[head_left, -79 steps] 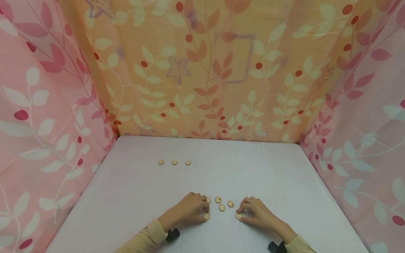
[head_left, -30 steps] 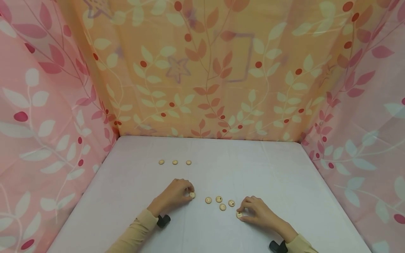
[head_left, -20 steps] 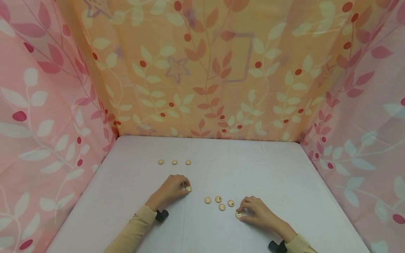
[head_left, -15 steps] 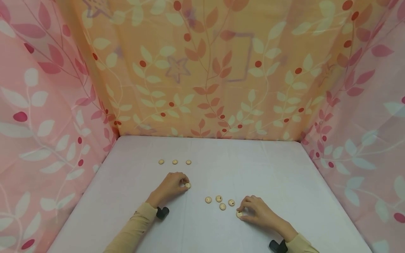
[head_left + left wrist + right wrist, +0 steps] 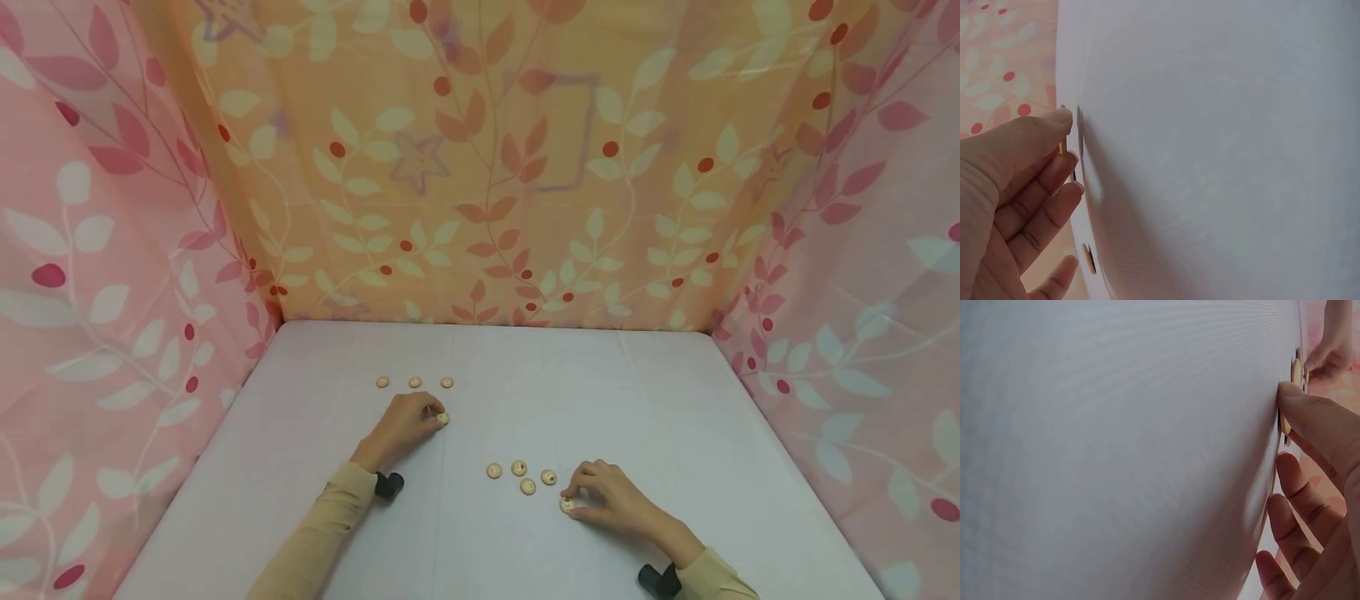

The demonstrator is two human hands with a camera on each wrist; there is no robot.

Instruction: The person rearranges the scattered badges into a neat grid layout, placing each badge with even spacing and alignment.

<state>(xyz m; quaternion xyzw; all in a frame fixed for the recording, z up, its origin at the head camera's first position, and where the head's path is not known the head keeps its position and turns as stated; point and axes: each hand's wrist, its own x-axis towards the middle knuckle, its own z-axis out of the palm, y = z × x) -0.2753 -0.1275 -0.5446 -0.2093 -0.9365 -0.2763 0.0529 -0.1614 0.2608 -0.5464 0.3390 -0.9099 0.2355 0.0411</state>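
Table (image 5: 487, 550): white, smooth surface, faintly creased, its far corners rounded; it is widening toward the viewer and carrying nine small, round, pale tan discs in all, counting those in the fingers.

Back curtain (image 5: 465, 200): orange-yellow, printed with leafy stems and red dots; purple star and rectangle outlines are showing on it. Left curtain (image 5: 120, 287) and right curtain (image 5: 892, 279): pink, with white and rose leaves, hanging along either side of the table.

Far row (image 5: 415, 382): three discs, spaced apart, lying toward the left of the table's far part.

Near group (image 5: 528, 487): four discs, lying close together near the middle; dark marks are showing on some faces.

Left hand (image 5: 405, 423): pinching one disc (image 5: 443, 419) between thumb and finger, just on the near side of the far row; in its wrist view the disc is standing on edge, and a shadow is falling on the white beside it.

Right hand (image 5: 611, 500): pinching another disc (image 5: 567, 505) by its edge, just right of the near group; its remaining fingers are spreading loosely.

Sleeves (image 5: 311, 542): beige, both arms. Black wrist devices (image 5: 389, 486): one is sitting at each wrist.
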